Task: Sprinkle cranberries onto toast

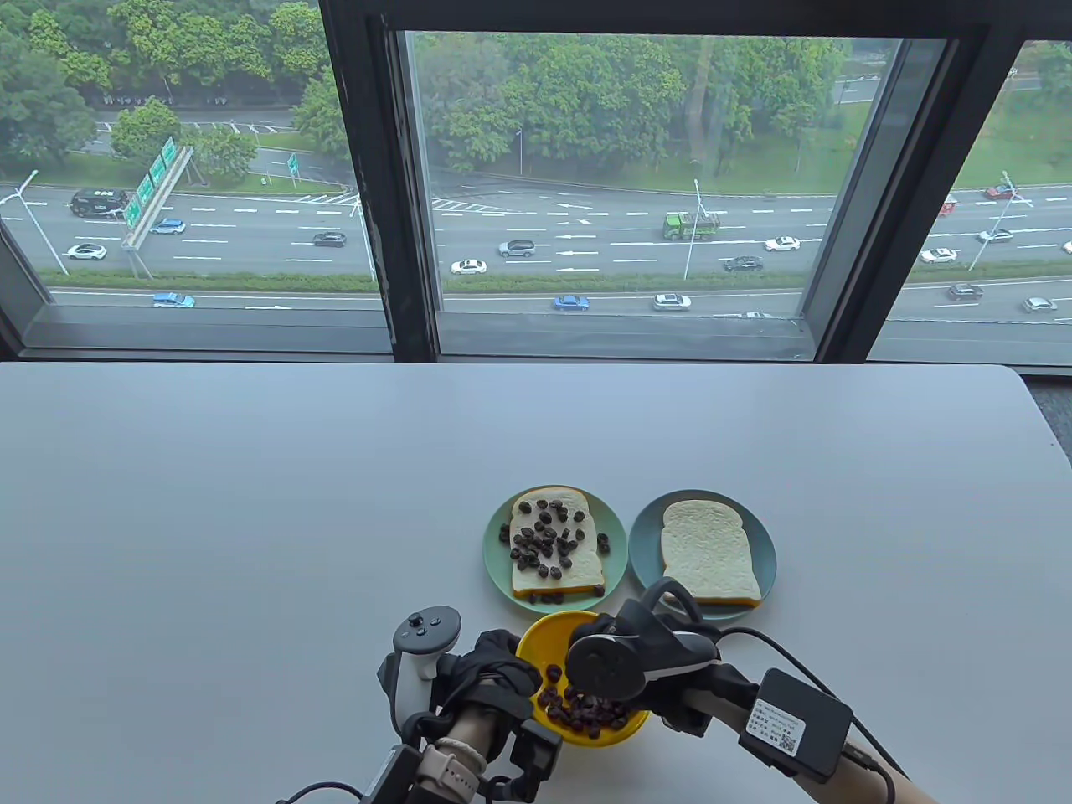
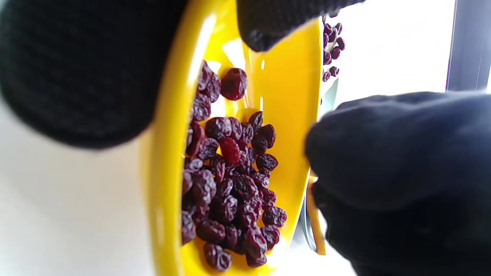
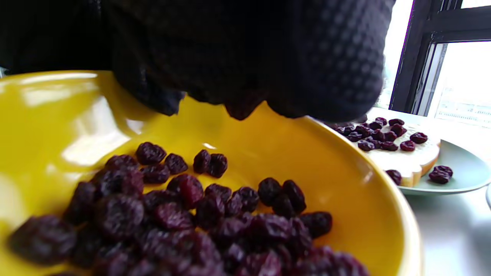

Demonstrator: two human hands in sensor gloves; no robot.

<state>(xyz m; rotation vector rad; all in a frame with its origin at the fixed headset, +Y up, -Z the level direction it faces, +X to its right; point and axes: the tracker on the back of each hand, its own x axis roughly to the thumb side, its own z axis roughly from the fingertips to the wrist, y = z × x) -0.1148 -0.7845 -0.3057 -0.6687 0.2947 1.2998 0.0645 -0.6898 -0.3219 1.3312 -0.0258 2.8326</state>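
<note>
Left hand (image 1: 490, 670) grips the yellow bowl's (image 1: 536, 641) rim. Right hand (image 1: 636, 662) sits over the cranberries (image 1: 582, 712), fingers bunched; hold unclear. One toast (image 1: 553, 544) topped, other toast (image 1: 708, 553) plain.

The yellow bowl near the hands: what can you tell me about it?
The yellow bowl is round, glossy and shallow, like glazed ceramic or plastic. It sits at the table's near edge, just in front of the green plate of topped toast. Dark red dried cranberries cover part of its bottom. The left hand grips its left rim; the right hand hovers over it, fingers above the fruit.
</note>
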